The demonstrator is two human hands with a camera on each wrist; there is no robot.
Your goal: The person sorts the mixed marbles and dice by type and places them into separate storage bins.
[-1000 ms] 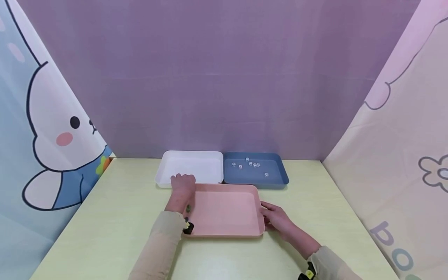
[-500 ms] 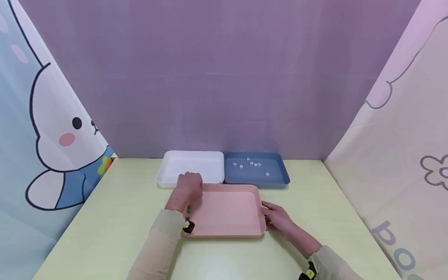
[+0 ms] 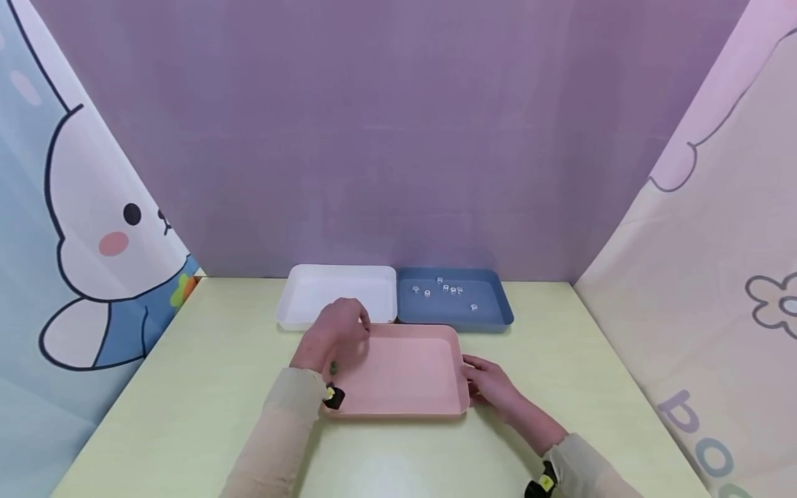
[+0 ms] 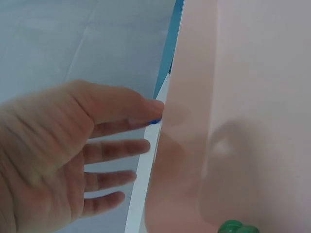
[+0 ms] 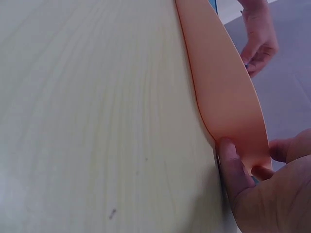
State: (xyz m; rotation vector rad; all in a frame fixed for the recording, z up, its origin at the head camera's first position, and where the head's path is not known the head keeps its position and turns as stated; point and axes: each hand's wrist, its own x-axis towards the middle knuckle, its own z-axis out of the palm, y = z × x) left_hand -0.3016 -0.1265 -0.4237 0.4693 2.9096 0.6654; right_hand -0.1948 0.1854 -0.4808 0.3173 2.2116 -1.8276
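The pink tray (image 3: 405,370) lies near the middle of the table. Over its back left rim is my left hand (image 3: 339,328), where thumb and forefinger pinch a small blue object (image 4: 155,120), mostly hidden by the fingertips. The other fingers point forward, spread apart. Inside the tray, by my left wrist, sits a small, rounded, glossy green object (image 4: 238,227). My right hand (image 3: 495,389) grips the tray's right end, with fingertips on the outer wall and at the rim in the right wrist view.
Behind the pink tray stand a white tray (image 3: 305,294) and, to its right, a blue tray (image 3: 436,317) holding several small white dice (image 3: 453,290). A purple cloth (image 3: 398,138) rises at the table's back, with printed curtains on both sides.
My left hand has shifted to the right along the back of the pink tray, and its thumb side has turned into view. The right hand keeps its place.
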